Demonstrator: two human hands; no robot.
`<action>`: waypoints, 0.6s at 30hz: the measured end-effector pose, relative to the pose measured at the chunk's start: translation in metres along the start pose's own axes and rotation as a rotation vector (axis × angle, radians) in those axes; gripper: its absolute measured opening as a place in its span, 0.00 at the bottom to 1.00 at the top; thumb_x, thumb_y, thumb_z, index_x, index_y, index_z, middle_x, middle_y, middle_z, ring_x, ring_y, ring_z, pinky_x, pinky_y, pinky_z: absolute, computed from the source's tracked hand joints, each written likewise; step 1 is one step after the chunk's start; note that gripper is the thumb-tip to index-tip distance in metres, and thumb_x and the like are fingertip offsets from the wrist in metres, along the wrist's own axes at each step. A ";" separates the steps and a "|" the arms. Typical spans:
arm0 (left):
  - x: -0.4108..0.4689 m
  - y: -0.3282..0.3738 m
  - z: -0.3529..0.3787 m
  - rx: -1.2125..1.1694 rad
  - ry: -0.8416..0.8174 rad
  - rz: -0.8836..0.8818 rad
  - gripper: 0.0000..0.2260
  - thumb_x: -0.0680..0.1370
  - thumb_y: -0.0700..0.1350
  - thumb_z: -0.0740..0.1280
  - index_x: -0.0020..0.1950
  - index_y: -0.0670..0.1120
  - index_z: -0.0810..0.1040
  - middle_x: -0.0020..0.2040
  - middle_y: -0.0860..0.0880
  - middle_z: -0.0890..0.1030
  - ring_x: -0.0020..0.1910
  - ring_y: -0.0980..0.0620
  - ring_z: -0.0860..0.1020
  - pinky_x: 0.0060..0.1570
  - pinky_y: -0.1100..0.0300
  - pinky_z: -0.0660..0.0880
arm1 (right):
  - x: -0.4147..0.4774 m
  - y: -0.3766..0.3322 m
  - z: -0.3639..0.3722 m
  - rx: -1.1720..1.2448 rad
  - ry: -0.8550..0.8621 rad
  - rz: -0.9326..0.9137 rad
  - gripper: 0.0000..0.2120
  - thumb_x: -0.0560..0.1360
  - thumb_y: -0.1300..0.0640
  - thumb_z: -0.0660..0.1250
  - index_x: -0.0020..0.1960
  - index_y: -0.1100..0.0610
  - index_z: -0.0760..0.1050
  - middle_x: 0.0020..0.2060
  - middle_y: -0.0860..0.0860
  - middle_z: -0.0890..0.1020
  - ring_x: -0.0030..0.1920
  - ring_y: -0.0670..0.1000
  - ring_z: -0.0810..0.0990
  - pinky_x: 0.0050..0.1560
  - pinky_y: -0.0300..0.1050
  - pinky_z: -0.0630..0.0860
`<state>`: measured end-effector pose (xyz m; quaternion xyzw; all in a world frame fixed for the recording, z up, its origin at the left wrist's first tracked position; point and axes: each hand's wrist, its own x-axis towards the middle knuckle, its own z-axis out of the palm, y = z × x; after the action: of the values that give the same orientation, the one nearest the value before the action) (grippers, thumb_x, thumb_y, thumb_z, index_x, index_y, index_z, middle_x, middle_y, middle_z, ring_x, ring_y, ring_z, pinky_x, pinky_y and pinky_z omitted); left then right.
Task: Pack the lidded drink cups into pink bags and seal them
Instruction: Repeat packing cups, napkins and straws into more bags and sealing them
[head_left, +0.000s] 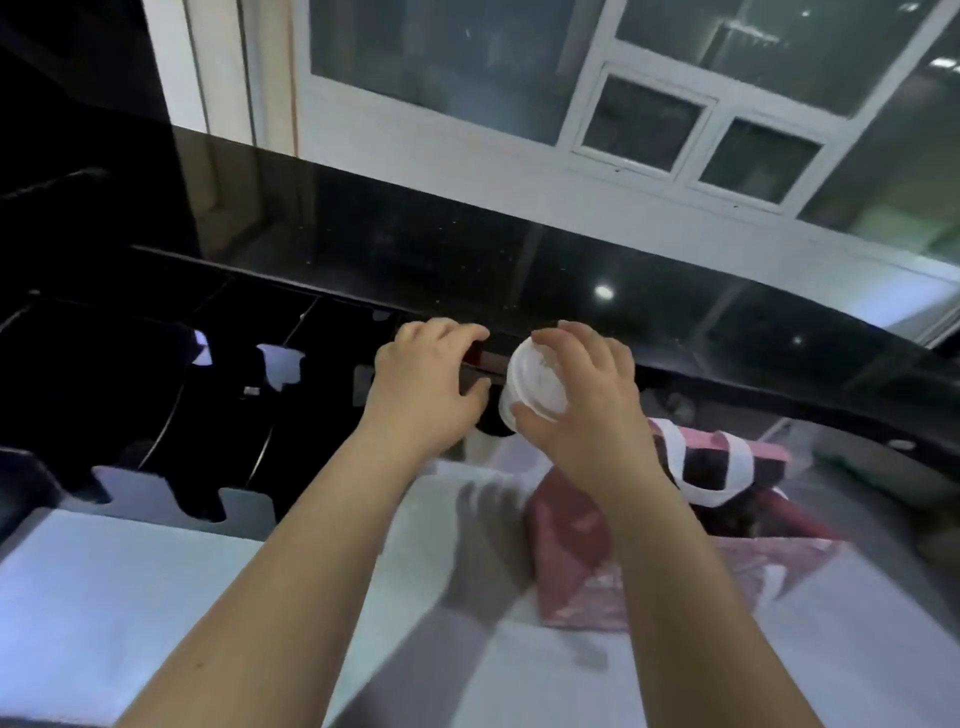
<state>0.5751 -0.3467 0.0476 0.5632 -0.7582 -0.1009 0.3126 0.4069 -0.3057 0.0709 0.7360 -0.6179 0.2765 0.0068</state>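
Note:
My right hand (582, 395) grips a clear drink cup with a white lid (535, 379), holding it tilted in the air above the white table, close under the black counter ledge. My left hand (426, 379) hovers just left of the cup with its fingers loosely curled and nothing in it. Below my right forearm a flat pink bag (587, 561) lies on the table. Behind it stands an open pink bag with white handles (727, 457), dark inside.
A glossy black counter (519, 270) runs across the back, with a black panel below it. The white table (104, 597) spreads in front of me. White-framed windows (649, 114) fill the wall beyond.

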 end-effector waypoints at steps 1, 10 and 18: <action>0.010 0.015 0.001 -0.012 -0.009 0.040 0.23 0.76 0.53 0.67 0.71 0.54 0.69 0.67 0.52 0.72 0.68 0.46 0.67 0.63 0.48 0.67 | 0.001 0.007 -0.014 -0.025 0.020 0.008 0.31 0.69 0.51 0.74 0.69 0.47 0.66 0.71 0.45 0.65 0.68 0.50 0.58 0.66 0.50 0.64; 0.045 0.134 0.030 -0.113 -0.049 0.317 0.22 0.76 0.51 0.68 0.70 0.53 0.71 0.65 0.52 0.74 0.66 0.47 0.68 0.62 0.49 0.68 | -0.026 0.080 -0.109 -0.012 0.248 0.224 0.32 0.67 0.50 0.74 0.69 0.46 0.67 0.69 0.42 0.66 0.70 0.48 0.58 0.66 0.45 0.64; 0.021 0.180 0.077 -0.183 -0.275 0.273 0.21 0.75 0.49 0.70 0.67 0.54 0.74 0.64 0.54 0.75 0.65 0.51 0.71 0.60 0.49 0.73 | -0.057 0.143 -0.141 0.049 0.238 0.325 0.31 0.68 0.51 0.75 0.67 0.41 0.66 0.65 0.38 0.68 0.68 0.47 0.61 0.60 0.43 0.65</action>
<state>0.3843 -0.3194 0.0857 0.4053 -0.8508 -0.2019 0.2667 0.2152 -0.2388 0.1190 0.5885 -0.7166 0.3740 0.0171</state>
